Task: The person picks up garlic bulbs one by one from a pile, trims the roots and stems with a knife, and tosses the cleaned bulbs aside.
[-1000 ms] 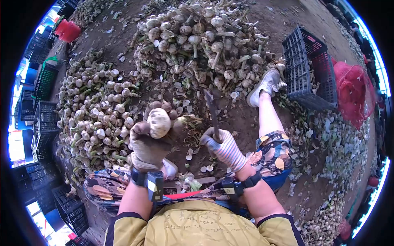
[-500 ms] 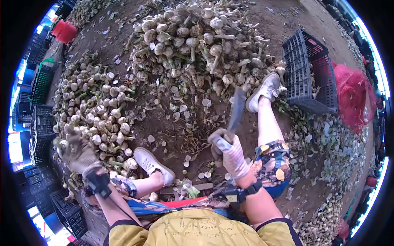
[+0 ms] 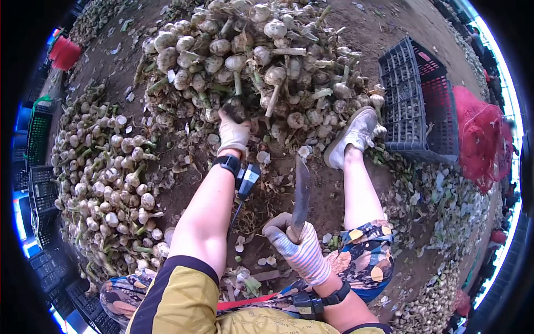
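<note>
My right hand (image 3: 299, 249), in a striped glove with dirty fingertips, is closed round the handle of a knife (image 3: 302, 192). Its dark, slightly curved blade points up and away from me, apart from the garlic. My left hand (image 3: 233, 131), also gloved, reaches to the near edge of a large heap of garlic (image 3: 222, 50) with stalks still on. Dark, soiled fingers lie among the bulbs there, and I cannot make out whether they are closed on one. Left of my arm spreads a second pile of garlic bulbs (image 3: 105, 189), mostly with short stems.
A black plastic crate (image 3: 403, 100) stands on the right beside a red mesh bag (image 3: 481, 133). My shoe (image 3: 353, 136) rests against the heap. Peelings (image 3: 445, 206) litter the ground at right. Several dark crates (image 3: 44, 195) and a red container (image 3: 65, 53) line the left.
My left hand has swung from the pile on the left across to the large heap in front. The knife stays in my right hand, which has moved slightly down and left.
</note>
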`<state>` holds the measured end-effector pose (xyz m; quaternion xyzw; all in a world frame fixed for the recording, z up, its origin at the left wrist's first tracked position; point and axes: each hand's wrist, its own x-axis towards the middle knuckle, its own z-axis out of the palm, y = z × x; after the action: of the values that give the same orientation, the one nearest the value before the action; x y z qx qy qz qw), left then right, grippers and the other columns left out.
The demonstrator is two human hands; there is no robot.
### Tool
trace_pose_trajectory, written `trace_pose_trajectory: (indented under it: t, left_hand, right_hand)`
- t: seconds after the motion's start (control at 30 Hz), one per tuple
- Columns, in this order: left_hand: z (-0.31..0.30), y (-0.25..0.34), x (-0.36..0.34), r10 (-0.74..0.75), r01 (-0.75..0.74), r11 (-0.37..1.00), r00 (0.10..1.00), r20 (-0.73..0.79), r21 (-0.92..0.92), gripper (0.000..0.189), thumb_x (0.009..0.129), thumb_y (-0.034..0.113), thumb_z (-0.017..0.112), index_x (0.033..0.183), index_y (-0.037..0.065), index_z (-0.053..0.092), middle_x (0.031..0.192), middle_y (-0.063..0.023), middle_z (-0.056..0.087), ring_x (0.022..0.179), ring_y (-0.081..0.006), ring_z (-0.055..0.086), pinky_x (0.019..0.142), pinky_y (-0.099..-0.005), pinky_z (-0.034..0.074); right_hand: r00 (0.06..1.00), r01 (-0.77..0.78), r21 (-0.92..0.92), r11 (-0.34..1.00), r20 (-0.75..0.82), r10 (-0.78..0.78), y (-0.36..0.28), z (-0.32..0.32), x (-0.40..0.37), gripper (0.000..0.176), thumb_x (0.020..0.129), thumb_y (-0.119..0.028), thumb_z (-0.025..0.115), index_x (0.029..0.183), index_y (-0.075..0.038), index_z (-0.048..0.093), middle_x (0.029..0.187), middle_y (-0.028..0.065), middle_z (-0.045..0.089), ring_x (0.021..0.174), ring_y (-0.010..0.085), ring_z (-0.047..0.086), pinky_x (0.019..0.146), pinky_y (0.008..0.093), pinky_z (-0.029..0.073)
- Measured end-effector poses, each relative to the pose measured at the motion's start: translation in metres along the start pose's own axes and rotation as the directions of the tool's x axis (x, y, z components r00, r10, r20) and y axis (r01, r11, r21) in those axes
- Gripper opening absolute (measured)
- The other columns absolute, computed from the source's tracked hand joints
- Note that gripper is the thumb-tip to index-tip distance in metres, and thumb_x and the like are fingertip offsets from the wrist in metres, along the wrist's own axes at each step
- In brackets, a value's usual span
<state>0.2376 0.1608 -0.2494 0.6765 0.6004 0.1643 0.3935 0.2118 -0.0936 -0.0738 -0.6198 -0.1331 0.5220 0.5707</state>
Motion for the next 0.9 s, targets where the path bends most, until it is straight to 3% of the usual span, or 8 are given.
trace_pose_trajectory:
  t: [0.17,0.33,0.4,0.47,0.5,0.6,0.73,0.9]
  left_hand:
    - [-0.007,0.001,-0.013,-0.297,0.305,0.921,0.952,0.072,-0.241,0.092,0.068,0.028,0.075,0.135,-0.008,0.024,0.125,-0.0271,0.048,0.114,-0.0312,0.05,0.094,-0.0321,0.039]
    - [0.002,-0.008,0.003,-0.094,0.077,0.99,0.986,0.139,0.121,0.083,0.066,0.019,0.072,0.133,-0.003,0.029,0.121,-0.026,0.051,0.112,-0.0351,0.052,0.094,-0.0349,0.042]
    - [0.001,-0.036,0.02,0.051,-0.047,0.999,0.961,0.272,-0.023,0.07,0.068,0.012,0.066,0.13,-0.002,0.035,0.115,-0.0247,0.056,0.107,-0.0328,0.056,0.09,-0.0328,0.044]
    - [-0.03,-0.033,-0.001,-0.019,0.241,0.915,0.827,0.562,-0.324,0.057,0.072,-0.005,0.05,0.128,0.006,0.041,0.099,-0.0091,0.06,0.08,-0.0175,0.058,0.067,-0.0289,0.048]
    - [-0.037,-0.049,-0.015,0.15,0.288,0.764,0.791,0.593,-0.577,0.057,0.073,-0.006,0.046,0.129,0.005,0.041,0.103,-0.0086,0.059,0.086,-0.0178,0.058,0.072,-0.0296,0.049]
    - [-0.1,-0.043,-0.077,0.318,0.142,0.808,0.712,0.627,-0.571,0.058,0.075,-0.003,0.049,0.132,0.003,0.039,0.115,-0.0053,0.055,0.099,-0.0158,0.054,0.088,-0.0286,0.043]
    - [-0.185,0.003,-0.156,0.314,0.264,0.813,0.55,0.773,-0.518,0.074,0.074,0.004,0.065,0.138,0.003,0.028,0.12,-0.0015,0.049,0.106,-0.0116,0.048,0.09,-0.0245,0.039]
    - [-0.22,0.017,-0.209,0.365,0.005,0.86,0.694,0.62,-0.511,0.067,0.071,-0.004,0.065,0.131,0.004,0.035,0.108,-0.0025,0.053,0.098,-0.0096,0.051,0.087,-0.0261,0.043]
  right_hand:
    - [1.0,0.024,-0.025,0.999,-0.002,-0.024,0.006,0.006,-0.002,0.008,0.084,-0.01,0.063,0.088,-0.003,0.062,0.072,-0.0039,0.059,0.065,0.0013,0.048,0.059,0.0183,0.041]
    - [0.996,0.094,0.009,0.996,-0.009,-0.094,0.009,0.003,-0.005,0.009,0.083,-0.011,0.063,0.086,-0.003,0.061,0.07,-0.0033,0.058,0.064,0.0021,0.048,0.057,0.0188,0.041]
    - [0.995,0.099,-0.027,0.995,0.011,-0.099,-0.002,0.003,-0.006,0.01,0.083,-0.011,0.063,0.086,-0.002,0.061,0.069,-0.0038,0.056,0.063,0.0022,0.047,0.057,0.0192,0.041]
    - [0.996,0.072,-0.003,0.997,-0.044,-0.073,-0.005,0.0,-0.003,0.009,0.083,-0.01,0.064,0.084,-0.002,0.06,0.067,-0.0047,0.054,0.062,0.0015,0.045,0.055,0.0188,0.04]
    - [0.991,0.114,-0.02,0.993,-0.071,-0.115,-0.004,-0.004,0.0,0.008,0.083,-0.009,0.063,0.084,-0.002,0.06,0.067,-0.0048,0.054,0.062,0.0012,0.044,0.054,0.019,0.039]
    - [0.964,0.199,-0.114,0.973,-0.158,-0.216,0.001,-0.011,0.009,0.007,0.082,-0.008,0.063,0.083,-0.002,0.059,0.063,-0.004,0.052,0.061,0.001,0.042,0.052,0.02,0.038]
    - [0.93,0.128,-0.754,0.645,-0.135,-0.343,0.01,-0.029,0.016,0.022,0.078,-0.024,0.065,0.089,-0.006,0.061,0.066,0.017,0.059,0.063,0.0288,0.061,0.058,0.0369,0.047]
    - [0.913,0.382,-0.749,0.542,0.214,-0.347,-0.002,-0.013,-0.011,0.014,0.075,-0.013,0.061,0.087,-0.005,0.06,0.07,0.0184,0.059,0.065,0.036,0.059,0.057,0.0366,0.046]
